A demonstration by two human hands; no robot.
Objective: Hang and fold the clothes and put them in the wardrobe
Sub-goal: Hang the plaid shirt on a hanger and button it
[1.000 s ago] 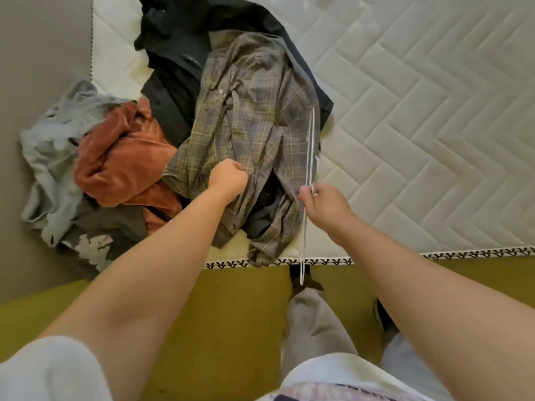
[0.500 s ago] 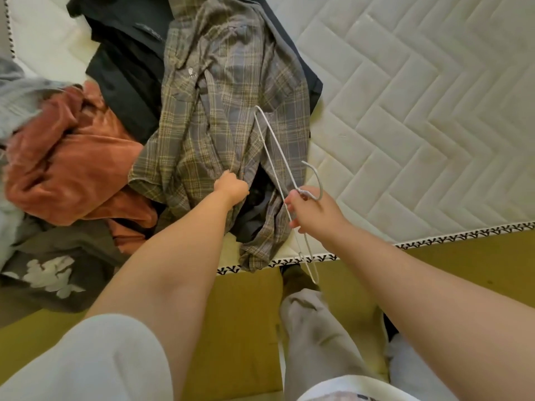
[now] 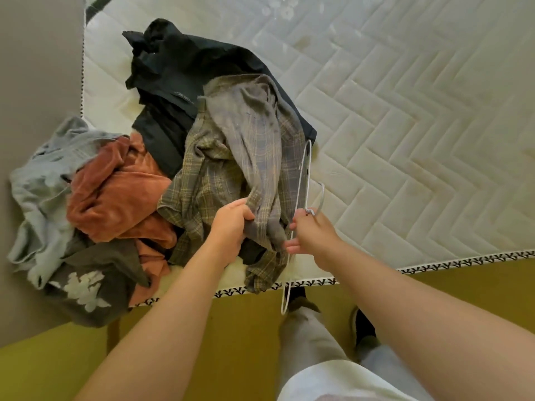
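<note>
A grey-and-tan plaid shirt (image 3: pixel 246 157) lies crumpled on the bare mattress (image 3: pixel 405 125), over a black jacket (image 3: pixel 179 82). My left hand (image 3: pixel 231 221) grips a fold of the shirt near its lower part. Just to the right, my right hand (image 3: pixel 311 235) holds a white wire hanger (image 3: pixel 302 180) by its neck, the hook curving right and one end hanging past the mattress edge. The hanger stands beside the shirt's right edge, outside the fabric.
A pile at the mattress's left corner holds a rust-orange garment (image 3: pixel 115 198), a light grey one (image 3: pixel 40 183) and a dark brown one with a pale print (image 3: pixel 86 287). The bed's yellow-green side (image 3: pixel 231 328) and my legs are below. A grey wall (image 3: pixel 34 68) stands left.
The view pulled back and shifted. My left hand bunched more of the plaid shirt and lifted a fold. The hanger swung more upright beside the shirt's right edge.
</note>
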